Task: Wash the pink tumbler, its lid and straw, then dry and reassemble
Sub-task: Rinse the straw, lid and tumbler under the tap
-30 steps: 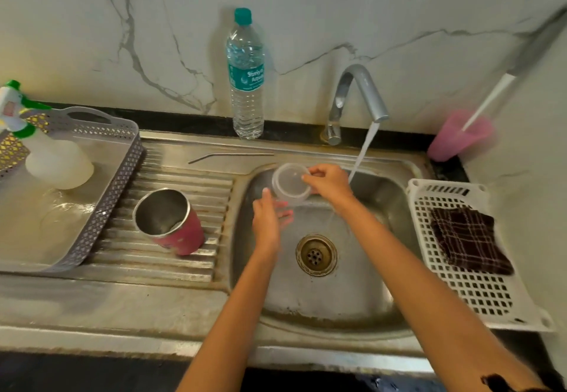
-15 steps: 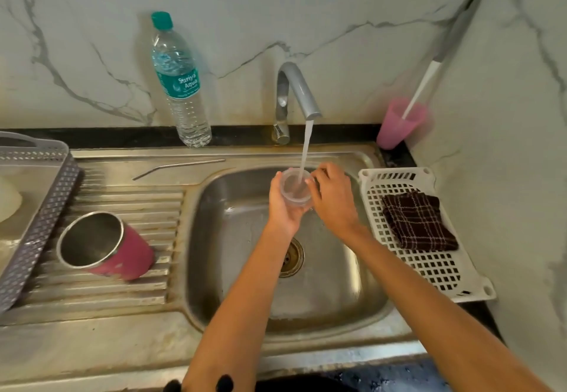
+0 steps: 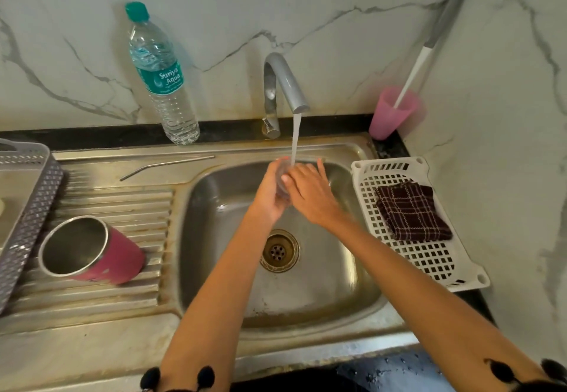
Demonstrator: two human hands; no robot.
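Note:
The clear plastic lid [image 3: 281,176] is under the running water from the tap [image 3: 285,84], over the sink [image 3: 362,269]. My left hand [image 3: 267,192] cups and grips the lid from the left. My right hand [image 3: 311,196] lies against the lid's other side with fingers stretched out and the thumb on it; the two hands hide most of the lid. The pink tumbler [image 3: 95,252] lies on its side on the ribbed drainboard, steel mouth toward me. The bent metal straw [image 3: 165,164] rests on the sink's back ledge.
A water bottle [image 3: 161,78] stands at the wall left of the tap. A pink cup [image 3: 391,112] holding a long brush sits in the right corner. A white basket [image 3: 368,173] with a dark checked cloth [image 3: 411,210] is right of the sink. A grey tray [image 3: 33,204] is far left.
The lid has turned from open face up to edgewise between my palms. My right hand's fingers have straightened across it. The camera view shifted slightly.

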